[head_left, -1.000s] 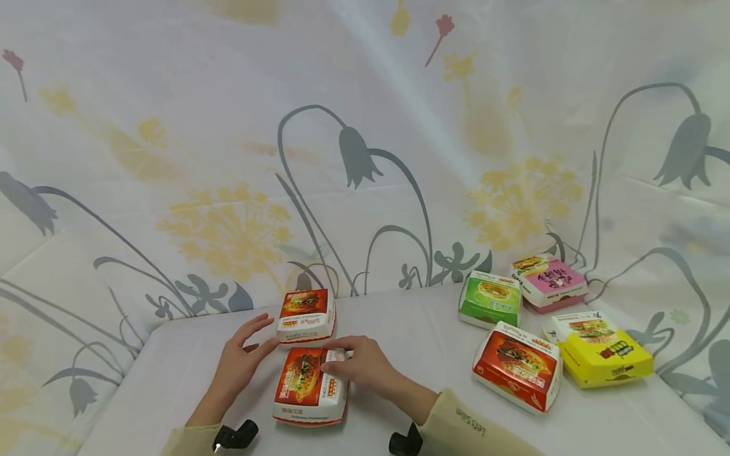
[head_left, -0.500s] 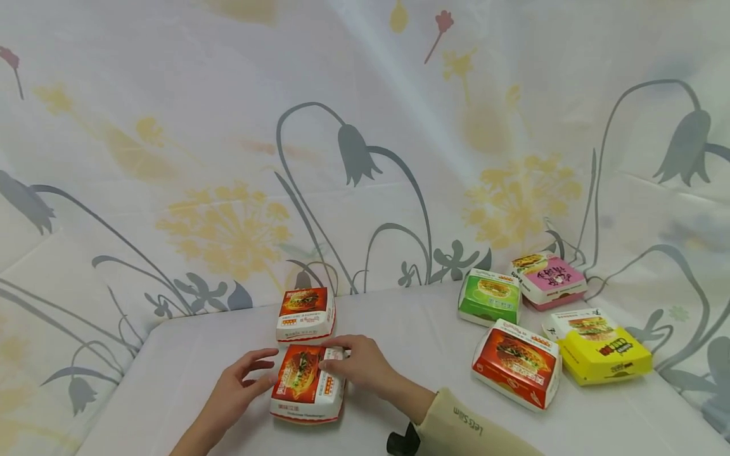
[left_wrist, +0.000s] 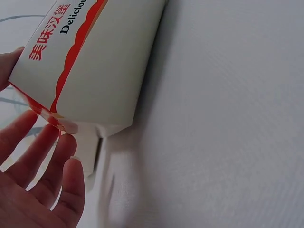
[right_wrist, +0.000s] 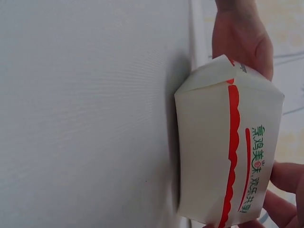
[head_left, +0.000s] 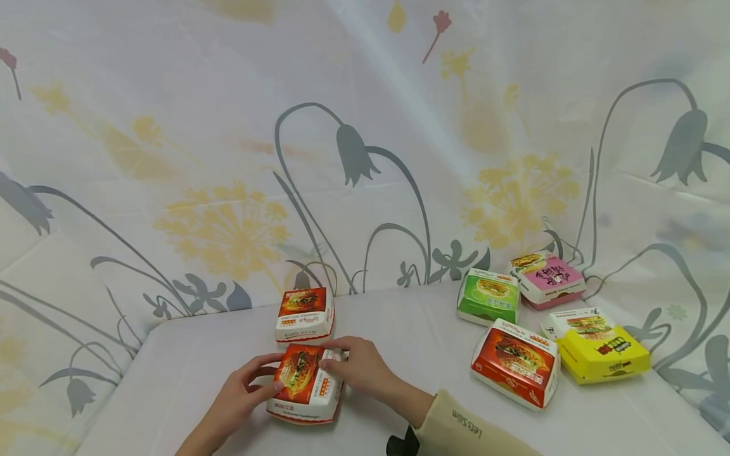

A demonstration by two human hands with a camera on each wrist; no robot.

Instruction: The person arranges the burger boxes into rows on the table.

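A red-and-white cardboard burger box lies near the front of the white table, with both hands on it. My left hand holds its left side, thumb on the top edge. In the left wrist view, the fingers meet the box's side. From the right, my right hand grips the far right corner, thumb over the lid. The right wrist view shows the box's white side with a red scalloped band, and fingertips at its lower end. Directly behind stands a similar red-and-white burger box.
On the right stand a green burger box, a pink one, another red one and a yellow one, grouped closely. A flower-printed curtain rises behind the table.
My left hand has come down from the rear box to the left side of the front box and now holds it. My right hand stays on that box, which has shifted slightly left.
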